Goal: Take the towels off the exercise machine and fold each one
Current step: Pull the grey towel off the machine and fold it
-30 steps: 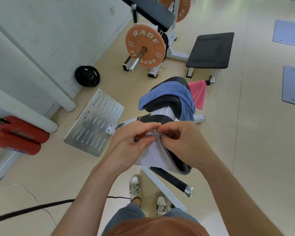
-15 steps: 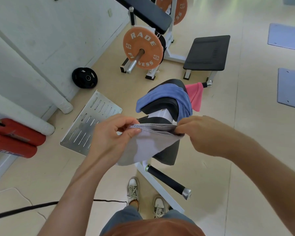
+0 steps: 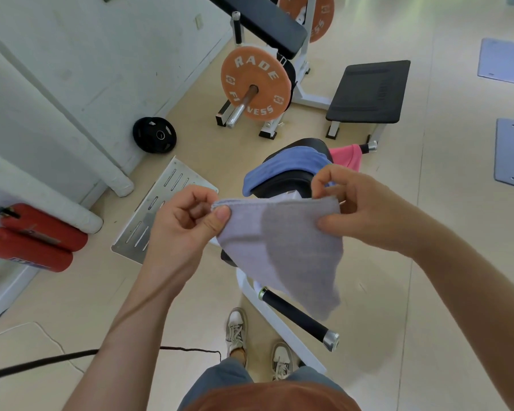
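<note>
- Right now the grey towel [image 3: 282,250] hangs in the air in front of the person, above the padded seat of the exercise machine [image 3: 282,188], stretched along its top edge so the rest drops freely and the cloth squares itself for a fold.
- On the towel's left corner, the left hand [image 3: 187,221] pinches the hem between thumb and curled fingers; a corner grip like this looks chosen to keep the edge taut.
- On the opposite corner, the right hand [image 3: 353,209] nips the towel the same way, thumb under and fingers over, holding that end level with the other.
- The lower part of the grey towel falls to a point below the right hand, so I'd judge it is already doubled once and another fold is coming.
- Just beyond the grey towel, a blue towel [image 3: 285,167] lies draped over the machine's black pad, untouched and waiting its turn.
- Farther past the blue one, a pink towel [image 3: 346,157] hangs over a handle bar of the same machine.
- Below the grey towel, the machine's white frame and black grip [image 3: 297,317] run by the person's shoes [image 3: 258,342], so they stand close enough to reach the next cloth.
- Well beyond the machine sits an orange weight plate [image 3: 255,84] on a rack.
</note>
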Motion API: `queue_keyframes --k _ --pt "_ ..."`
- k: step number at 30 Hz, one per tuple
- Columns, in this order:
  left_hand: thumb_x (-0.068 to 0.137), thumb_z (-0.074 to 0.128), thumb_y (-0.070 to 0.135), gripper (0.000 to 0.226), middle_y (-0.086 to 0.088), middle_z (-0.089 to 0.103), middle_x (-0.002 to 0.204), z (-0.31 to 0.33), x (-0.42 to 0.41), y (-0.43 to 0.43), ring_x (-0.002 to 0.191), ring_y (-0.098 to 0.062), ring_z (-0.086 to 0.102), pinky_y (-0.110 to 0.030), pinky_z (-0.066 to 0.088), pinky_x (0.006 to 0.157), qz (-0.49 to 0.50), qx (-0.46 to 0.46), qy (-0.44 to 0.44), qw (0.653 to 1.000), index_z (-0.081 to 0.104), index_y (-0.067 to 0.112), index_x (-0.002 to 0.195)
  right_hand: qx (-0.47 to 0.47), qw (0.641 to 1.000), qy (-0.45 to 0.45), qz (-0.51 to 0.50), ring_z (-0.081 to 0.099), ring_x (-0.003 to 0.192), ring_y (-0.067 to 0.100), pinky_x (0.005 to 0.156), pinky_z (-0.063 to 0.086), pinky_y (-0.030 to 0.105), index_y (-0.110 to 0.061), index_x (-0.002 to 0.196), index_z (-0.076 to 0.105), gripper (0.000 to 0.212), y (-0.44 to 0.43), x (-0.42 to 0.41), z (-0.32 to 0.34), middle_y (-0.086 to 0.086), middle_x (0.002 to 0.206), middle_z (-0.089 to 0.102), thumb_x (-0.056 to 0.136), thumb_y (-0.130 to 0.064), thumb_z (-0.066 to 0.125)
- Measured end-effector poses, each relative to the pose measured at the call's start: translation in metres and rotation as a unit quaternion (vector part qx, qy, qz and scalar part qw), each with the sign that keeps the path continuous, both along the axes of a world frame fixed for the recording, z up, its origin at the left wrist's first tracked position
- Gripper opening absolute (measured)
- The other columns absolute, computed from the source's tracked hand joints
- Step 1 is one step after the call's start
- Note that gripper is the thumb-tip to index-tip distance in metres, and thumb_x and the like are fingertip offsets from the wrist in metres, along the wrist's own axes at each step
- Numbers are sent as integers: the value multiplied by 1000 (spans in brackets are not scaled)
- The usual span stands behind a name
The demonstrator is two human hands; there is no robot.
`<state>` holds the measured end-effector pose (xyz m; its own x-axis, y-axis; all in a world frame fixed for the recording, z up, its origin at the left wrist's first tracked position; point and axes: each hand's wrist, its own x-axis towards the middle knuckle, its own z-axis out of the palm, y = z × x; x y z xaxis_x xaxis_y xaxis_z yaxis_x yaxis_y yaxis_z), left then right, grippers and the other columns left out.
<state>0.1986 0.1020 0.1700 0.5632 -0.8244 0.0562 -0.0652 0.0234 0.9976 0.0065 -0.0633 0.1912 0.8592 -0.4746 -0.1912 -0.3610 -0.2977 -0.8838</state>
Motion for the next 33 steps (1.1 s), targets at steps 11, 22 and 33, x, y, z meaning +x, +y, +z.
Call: queue_keyframes --k 11,22,33 --pt "77 68 23 12 1 54 72 -16 -8 -20 62 -5 45 -19 36 56 -70 122 -206 968 56 25 80 -186 968 110 129 56 71 14 62 41 21 -23 84 68 4 8 49 -23 -1 76 64 84 -27 69" --pt "87 64 16 12 17 54 70 -55 121 -10 60 3 44 -10 35 56 201 121 -217 948 56 23 82 -420 887 165 98 56 79 23 60 45 35 -23 94 62 14 -35 184 -47 -4 75 48 93 -20 48" --pt "70 67 19 18 10 46 63 -52 102 -12 61 -11 43 -15 32 52 77 129 -320 935 48 21 69 4 994 51 -99 71 70 15 65 58 27 -10 84 71 40 -51 196 -36 12 82 71 90 5 35"
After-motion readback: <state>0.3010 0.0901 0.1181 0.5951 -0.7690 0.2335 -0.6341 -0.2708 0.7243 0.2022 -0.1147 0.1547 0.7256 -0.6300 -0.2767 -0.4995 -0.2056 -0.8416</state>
